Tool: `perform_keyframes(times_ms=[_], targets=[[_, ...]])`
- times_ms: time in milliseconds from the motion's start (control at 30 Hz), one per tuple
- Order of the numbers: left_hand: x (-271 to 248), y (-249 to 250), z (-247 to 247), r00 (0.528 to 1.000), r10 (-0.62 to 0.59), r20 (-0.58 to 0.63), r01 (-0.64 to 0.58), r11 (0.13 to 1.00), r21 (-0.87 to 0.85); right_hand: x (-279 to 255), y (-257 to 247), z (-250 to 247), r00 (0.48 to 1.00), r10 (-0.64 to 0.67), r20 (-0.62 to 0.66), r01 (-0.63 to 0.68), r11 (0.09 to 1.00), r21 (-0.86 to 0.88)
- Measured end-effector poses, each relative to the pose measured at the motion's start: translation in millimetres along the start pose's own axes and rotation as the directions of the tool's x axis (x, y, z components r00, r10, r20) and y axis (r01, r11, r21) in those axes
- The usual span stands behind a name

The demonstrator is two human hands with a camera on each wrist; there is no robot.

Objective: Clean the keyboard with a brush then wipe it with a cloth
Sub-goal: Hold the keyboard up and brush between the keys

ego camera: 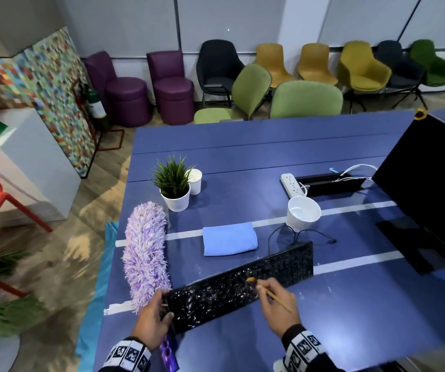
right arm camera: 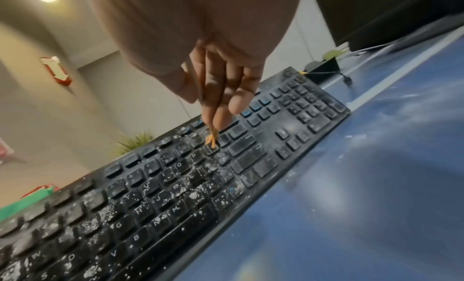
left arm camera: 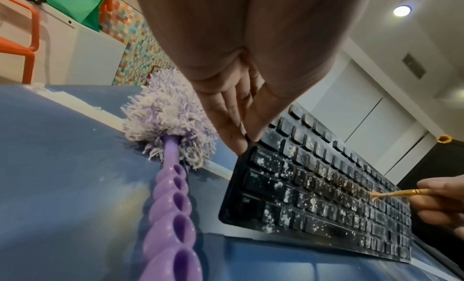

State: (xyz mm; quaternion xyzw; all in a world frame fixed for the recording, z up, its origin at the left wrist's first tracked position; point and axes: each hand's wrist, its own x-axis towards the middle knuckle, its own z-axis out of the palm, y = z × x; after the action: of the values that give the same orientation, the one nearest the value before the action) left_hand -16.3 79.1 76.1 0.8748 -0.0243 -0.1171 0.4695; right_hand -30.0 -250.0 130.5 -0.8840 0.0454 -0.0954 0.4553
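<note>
A long blue table point(ego camera: 243, 146) fills a room with a row of coloured chairs point(ego camera: 307, 65) at twelve o'clock. A black, white-speckled keyboard point(ego camera: 238, 284) lies slantwise at six o'clock, a folded light-blue cloth point(ego camera: 229, 238) just beyond it. The left hand point(ego camera: 153, 316) grips the keyboard's left end, fingers curled over the edge. The right hand point(ego camera: 277, 304) pinches a thin orange-bristled brush point(right arm camera: 211, 140), bristles touching the keys.

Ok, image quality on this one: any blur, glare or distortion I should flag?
Head view: wide-angle bending at the edges, plants at lower left smeared, keyboard readable. Left wrist view: ceiling lamp blown out, left hand looms large and soft. Right wrist view: table streaked with glare, background blurred, brush tip fairly sharp.
</note>
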Motion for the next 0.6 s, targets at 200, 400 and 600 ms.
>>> perform_keyframes(times_ms=[200,400,600], targets=[[-0.5,0.6,-2.2,1.0,0.018,-0.015,-0.018,1.0,0.021,-8.9,-9.3,17.7,0.975,-0.045,0.216,0.048,0.999,-0.004],[0.7,8.8,-4.8,0.999,0.027,-0.017,-0.027,1.0,0.01,3.2,-11.5,-4.8,0.998,0.042,-0.041,-0.041,0.999,0.032],[3.2,15.1,-7.4,0.998,0.058,-0.036,-0.055,0.996,0.076,0.0,-48.2,12.3,0.974,-0.148,0.17,0.144,0.989,0.037]])
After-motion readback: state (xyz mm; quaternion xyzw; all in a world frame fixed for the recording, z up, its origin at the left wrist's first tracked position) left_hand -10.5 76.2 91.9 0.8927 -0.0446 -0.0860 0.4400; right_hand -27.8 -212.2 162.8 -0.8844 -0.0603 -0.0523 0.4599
